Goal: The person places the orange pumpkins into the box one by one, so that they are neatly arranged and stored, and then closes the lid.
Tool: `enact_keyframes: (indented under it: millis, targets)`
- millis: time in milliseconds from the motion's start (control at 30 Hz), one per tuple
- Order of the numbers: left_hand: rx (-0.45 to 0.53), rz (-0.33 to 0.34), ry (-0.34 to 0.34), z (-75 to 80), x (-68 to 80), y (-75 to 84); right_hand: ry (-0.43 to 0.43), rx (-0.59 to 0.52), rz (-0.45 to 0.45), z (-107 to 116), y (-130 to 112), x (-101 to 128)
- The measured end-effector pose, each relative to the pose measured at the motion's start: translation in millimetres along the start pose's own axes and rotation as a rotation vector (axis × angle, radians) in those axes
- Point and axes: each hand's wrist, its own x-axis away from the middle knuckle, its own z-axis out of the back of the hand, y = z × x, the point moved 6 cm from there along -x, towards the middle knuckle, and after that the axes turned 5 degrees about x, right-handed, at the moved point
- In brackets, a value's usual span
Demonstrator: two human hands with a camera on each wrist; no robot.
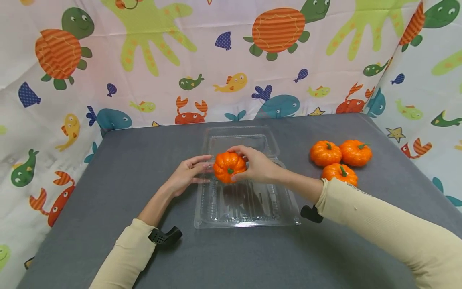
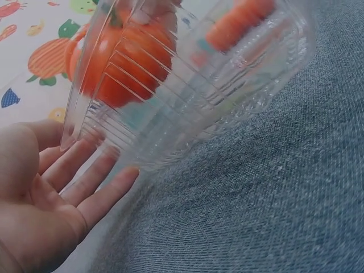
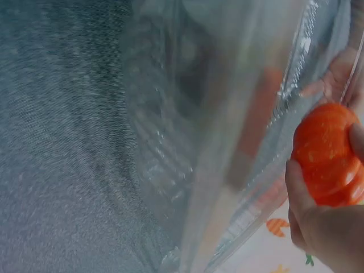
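A clear clamshell tray on the grey bench, one small pumpkin held over it.

The bench [image 1: 108, 224] carries the ridged clear plastic tray [image 1: 249, 208], lid laid back. Above its far half hangs a glossy orange pumpkin [image 1: 228, 166] with a green stem, gripped by the right hand [image 1: 258, 164]. The left hand [image 1: 187, 174], fingers straight, rests against the tray's left edge, just beside the pumpkin. Three more pumpkins [image 1: 339, 158] sit well apart at right.

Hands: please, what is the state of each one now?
Left hand: open, straight fingers touching the clear plastic container.
Right hand: closed around a small orange pumpkin, held above the container.
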Motion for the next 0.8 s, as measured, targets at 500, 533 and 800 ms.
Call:
enact_keyframes:
  millis: [500, 533, 800]
  targets:
    - [0.001, 0.011, 0.078, -5.9, 0.4, -1.3, 0.060, 0.063, 0.047, -19.4, 1.0, 4.9]
    - [-0.003, 0.011, 0.079, -6.4, 0.4, -1.1, 0.064, 0.063, 0.048, -20.8, 1.2, 4.9]
    - [-0.028, 0.014, 0.079, -7.4, -0.5, -0.5, 0.094, 0.098, 0.013, -30.0, 5.9, 4.5]
